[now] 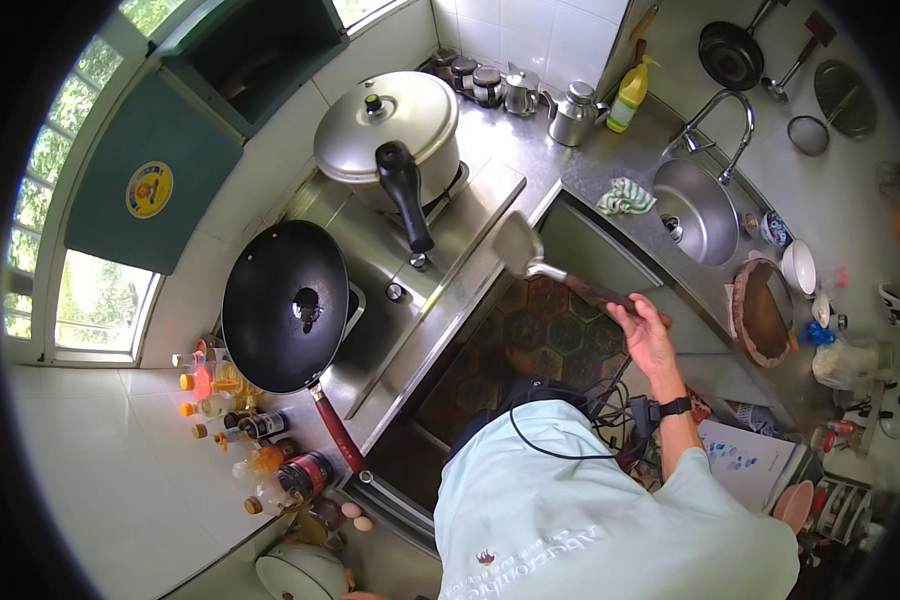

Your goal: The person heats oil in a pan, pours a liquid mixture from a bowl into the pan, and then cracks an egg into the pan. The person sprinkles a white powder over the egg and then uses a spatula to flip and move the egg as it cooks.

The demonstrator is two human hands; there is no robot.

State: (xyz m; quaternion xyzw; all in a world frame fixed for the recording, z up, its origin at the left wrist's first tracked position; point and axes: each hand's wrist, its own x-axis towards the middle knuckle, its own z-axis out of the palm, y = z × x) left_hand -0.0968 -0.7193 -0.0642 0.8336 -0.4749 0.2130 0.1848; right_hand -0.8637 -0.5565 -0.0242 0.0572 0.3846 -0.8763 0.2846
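My right hand (651,337), with a dark watch on its wrist, grips the dark handle of a metal wok spatula (519,246). The spatula's blade is in the air by the counter's front edge, apart from the wok. A black wok (270,337) with a red-brown handle rests on the left burner; a small dark, shiny pool of liquid (307,306) lies in its bottom. Only a sliver of my left hand (363,596) shows at the bottom edge, near two eggs (356,516) on the counter; whether it holds anything is hidden.
A large pressure cooker (390,131) stands on the other burner, its black handle reaching over the stove front. Several bottles (262,424) line the left counter. Metal pots (572,116) stand at the back corner. Right are a striped cloth (626,196), a sink (696,214) and a round wooden board (750,322).
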